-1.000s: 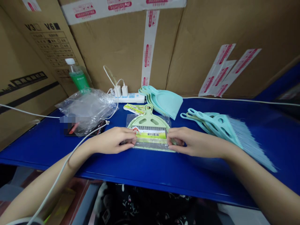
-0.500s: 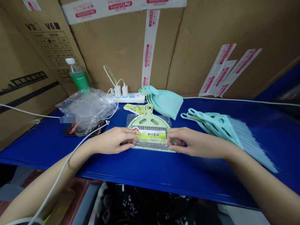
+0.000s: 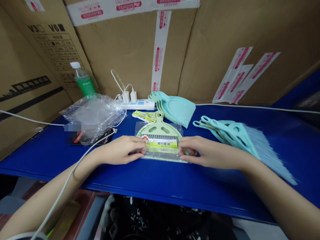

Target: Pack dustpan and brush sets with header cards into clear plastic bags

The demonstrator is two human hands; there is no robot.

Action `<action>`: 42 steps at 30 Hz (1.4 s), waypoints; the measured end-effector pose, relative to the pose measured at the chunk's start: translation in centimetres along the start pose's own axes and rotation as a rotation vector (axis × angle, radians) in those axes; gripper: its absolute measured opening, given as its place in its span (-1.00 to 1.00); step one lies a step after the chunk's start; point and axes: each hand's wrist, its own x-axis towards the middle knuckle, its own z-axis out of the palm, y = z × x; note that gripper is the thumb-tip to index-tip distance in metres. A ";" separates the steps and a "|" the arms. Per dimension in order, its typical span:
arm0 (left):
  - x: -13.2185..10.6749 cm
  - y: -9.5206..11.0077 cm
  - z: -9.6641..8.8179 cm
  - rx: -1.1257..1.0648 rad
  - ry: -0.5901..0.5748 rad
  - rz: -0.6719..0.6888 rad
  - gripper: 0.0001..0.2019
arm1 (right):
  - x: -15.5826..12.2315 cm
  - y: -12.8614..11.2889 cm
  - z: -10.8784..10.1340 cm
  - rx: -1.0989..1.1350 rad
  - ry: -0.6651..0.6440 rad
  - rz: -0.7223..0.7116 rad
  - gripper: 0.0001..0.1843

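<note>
A pale green dustpan and brush set (image 3: 158, 128) in a clear plastic bag lies flat on the blue table, handle pointing away from me. Across its grey bristles runs a yellow-green and white label (image 3: 162, 143). My left hand (image 3: 127, 149) pinches the left edge of the bagged set between thumb and curled fingers. On the opposite edge, my right hand (image 3: 191, 150) grips it the same way. Behind the set are loose yellow-green label cards (image 3: 143, 115). Stacked dustpans (image 3: 178, 106), light blue on top, stand further back. Several hand brushes (image 3: 232, 133) lie to the right.
Crumpled clear bags (image 3: 92, 115) partly cover a dark flat box (image 3: 102, 138) at the left. A green-labelled bottle (image 3: 83, 81) and a white power strip (image 3: 140, 104) stand at the back before cardboard boxes (image 3: 130, 50). A white cable (image 3: 72, 170) crosses my left forearm.
</note>
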 end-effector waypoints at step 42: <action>0.0 0.0 0.1 0.013 0.012 0.005 -0.80 | 0.0 0.2 0.1 0.003 -0.003 0.012 -0.79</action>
